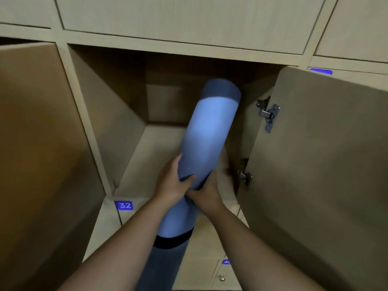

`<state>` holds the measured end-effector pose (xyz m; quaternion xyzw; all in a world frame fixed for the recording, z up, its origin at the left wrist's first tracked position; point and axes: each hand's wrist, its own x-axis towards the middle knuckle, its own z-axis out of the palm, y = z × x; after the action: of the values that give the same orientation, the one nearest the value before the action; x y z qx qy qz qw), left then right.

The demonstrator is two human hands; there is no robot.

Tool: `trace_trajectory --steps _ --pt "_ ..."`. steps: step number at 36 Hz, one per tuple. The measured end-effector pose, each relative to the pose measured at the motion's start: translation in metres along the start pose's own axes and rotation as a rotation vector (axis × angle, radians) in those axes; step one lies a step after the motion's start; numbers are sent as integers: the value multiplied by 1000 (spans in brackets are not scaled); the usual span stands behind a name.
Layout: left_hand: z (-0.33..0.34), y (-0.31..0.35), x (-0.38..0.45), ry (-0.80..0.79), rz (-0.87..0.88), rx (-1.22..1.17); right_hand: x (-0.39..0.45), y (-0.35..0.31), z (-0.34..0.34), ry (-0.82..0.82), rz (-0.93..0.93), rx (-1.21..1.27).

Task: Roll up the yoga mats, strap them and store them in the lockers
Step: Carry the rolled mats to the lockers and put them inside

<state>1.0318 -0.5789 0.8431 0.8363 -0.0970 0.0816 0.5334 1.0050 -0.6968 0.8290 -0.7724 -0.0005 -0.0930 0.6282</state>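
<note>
Rolled blue yoga mat (pixel 206 131) held in both hands, tilted, far end up and poking into the open locker (pixel 134 114), near end running down out of the bottom of the view between the forearms. Left hand (pixel 171 183) sits on the mat's left side, fingers (pixel 176 164) lying straight and close together along the roll, thumb hooked across the front, so it grips the roll. Right hand (pixel 206 192) is just beside it on the right, touching the left hand, thumb on the front and fingers curled round behind the roll; fingertips hidden, cannot tell how they lie. A dark strap (pixel 172 241) rings the mat below both hands, nearer the camera; another dark bit of strap seems to show right under the fingers, blurred. Beyond the fingers the mat's top end looks darker, in shadow inside the locker, near its right wall; cannot tell if it touches anything. Locker door (pixel 315 143) stands open to the right of the right hand, two metal hinges (pixel 269 114) on its edge. Another open door (pixel 42 143) left of the left hand. Blue label 32 (pixel 125 205) below-left of the left hand, on a lower locker front.
</note>
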Motion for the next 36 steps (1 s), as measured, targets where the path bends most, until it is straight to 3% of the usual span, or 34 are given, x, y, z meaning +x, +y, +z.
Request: trace_trajectory --steps 7,14,18,22,30,36 --pt "-11 -28 -16 -152 -83 -51 10 21 -12 137 68 -17" --pt "-22 -47 -49 -302 -201 -240 -9 29 -12 70 142 100" --pt "-23 -56 -63 -328 -226 -186 -37 31 -10 -43 291 202" --pt "-16 -58 -75 -257 -227 -115 -48 36 -3 -84 324 203" --pt "-8 -45 -66 -129 -153 -224 -29 26 -8 -137 148 279" --pt "-18 -25 -26 -55 -127 -302 8 -2 0 -33 118 277"
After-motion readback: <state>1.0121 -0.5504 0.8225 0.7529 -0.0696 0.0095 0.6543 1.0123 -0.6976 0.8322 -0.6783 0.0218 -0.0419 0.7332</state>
